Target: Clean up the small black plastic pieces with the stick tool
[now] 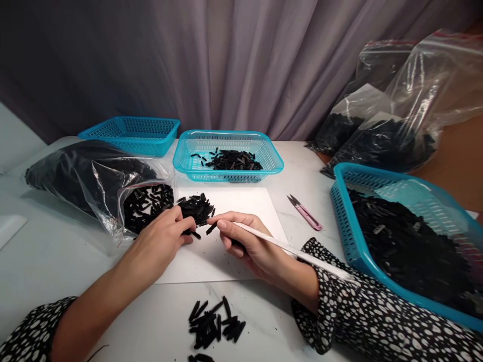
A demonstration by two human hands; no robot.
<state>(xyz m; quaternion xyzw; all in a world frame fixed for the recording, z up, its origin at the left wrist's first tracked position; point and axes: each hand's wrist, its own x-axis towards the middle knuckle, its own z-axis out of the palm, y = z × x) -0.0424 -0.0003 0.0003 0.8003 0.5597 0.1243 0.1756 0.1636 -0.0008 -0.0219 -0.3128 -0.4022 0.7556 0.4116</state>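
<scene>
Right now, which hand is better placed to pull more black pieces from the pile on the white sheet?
Probably the left hand: its fingers lie on the pile. The right hand holds a white stick and touches only the edge.

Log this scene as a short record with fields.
left hand: fingers curled on the pile of black pieces by the open bag
right hand: grips a white stick, touches the pile's edge
surface: white sheet on the table
nearby: pink snips, three blue baskets, smaller front pile
</scene>
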